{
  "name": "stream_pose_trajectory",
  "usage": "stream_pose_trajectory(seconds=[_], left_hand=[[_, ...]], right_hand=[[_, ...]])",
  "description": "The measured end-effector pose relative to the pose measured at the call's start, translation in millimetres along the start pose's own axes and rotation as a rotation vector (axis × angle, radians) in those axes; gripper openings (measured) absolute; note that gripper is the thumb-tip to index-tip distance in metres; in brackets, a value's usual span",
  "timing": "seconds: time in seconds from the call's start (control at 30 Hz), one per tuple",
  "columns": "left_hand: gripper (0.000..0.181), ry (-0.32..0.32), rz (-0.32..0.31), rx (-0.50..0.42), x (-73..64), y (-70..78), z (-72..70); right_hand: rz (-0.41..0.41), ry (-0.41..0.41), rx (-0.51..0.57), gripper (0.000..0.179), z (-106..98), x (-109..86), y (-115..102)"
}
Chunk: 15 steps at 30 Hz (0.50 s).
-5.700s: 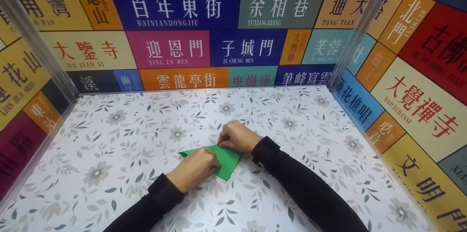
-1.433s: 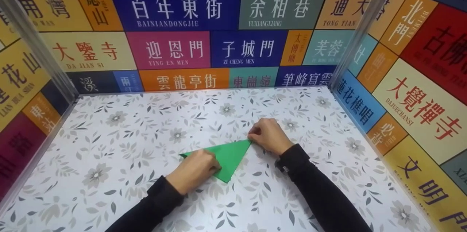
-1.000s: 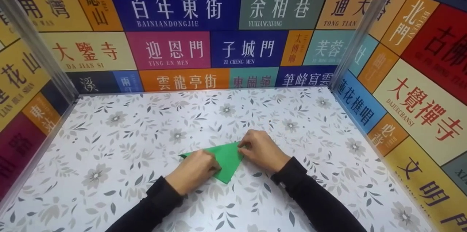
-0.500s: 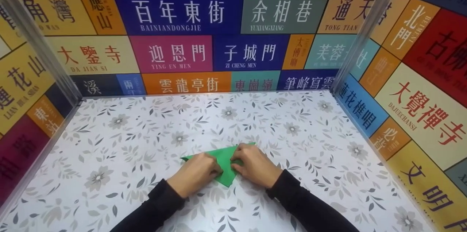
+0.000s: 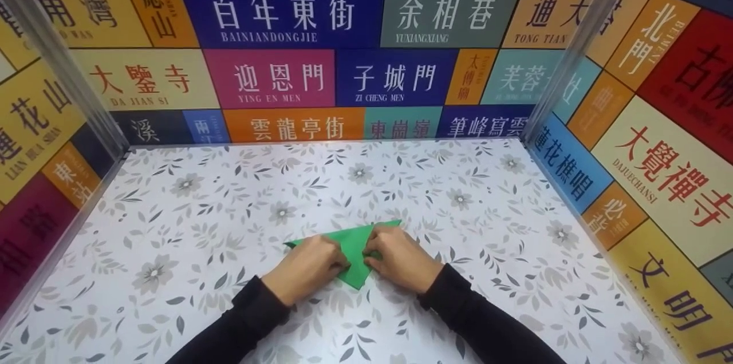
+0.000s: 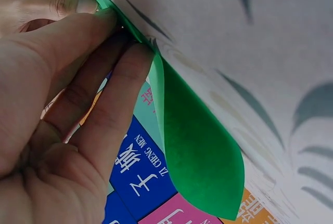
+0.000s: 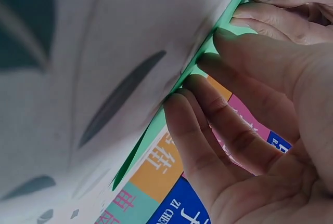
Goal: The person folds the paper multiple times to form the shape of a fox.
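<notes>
Paper point(image 5: 354, 244), green and folded, lies on the table point(image 5: 229, 186), left hand point(image 5: 304, 270) at its eight o'clock, right hand point(image 5: 402, 259) at its three, loosely bent fingertips point(image 6: 139, 60) of both pressing it; even pressure should stop it sliding. Signs point(image 5: 269, 55) read YING EN MEN at eleven, YUXIANGXIANG at one.

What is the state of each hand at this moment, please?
Left hand: open, touching the green paper with its fingertips.
Right hand: open, fingertips also on the paper; no pinch visible.
</notes>
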<state>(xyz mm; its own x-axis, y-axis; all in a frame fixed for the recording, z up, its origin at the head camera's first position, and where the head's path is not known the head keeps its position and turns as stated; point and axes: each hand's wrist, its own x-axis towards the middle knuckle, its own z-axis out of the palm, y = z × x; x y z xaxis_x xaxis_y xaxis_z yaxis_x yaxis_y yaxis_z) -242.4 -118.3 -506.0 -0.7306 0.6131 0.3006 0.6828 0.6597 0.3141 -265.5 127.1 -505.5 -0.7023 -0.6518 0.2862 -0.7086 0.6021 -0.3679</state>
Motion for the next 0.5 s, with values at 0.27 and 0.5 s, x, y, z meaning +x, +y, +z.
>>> stream_pose_trajectory(seconds=[0.27,0.5], left_hand=[[0.014,0.002,-0.001,-0.012,-0.8,0.5,-0.7],[0.014,0.009,0.001,0.001,-0.6,1.2,-1.9]], right_hand=[[-0.021,-0.010,0.005,0.008,-0.7,0.5,-0.2],[-0.024,-0.021,0.015,0.013,-1.2,1.7,0.5]])
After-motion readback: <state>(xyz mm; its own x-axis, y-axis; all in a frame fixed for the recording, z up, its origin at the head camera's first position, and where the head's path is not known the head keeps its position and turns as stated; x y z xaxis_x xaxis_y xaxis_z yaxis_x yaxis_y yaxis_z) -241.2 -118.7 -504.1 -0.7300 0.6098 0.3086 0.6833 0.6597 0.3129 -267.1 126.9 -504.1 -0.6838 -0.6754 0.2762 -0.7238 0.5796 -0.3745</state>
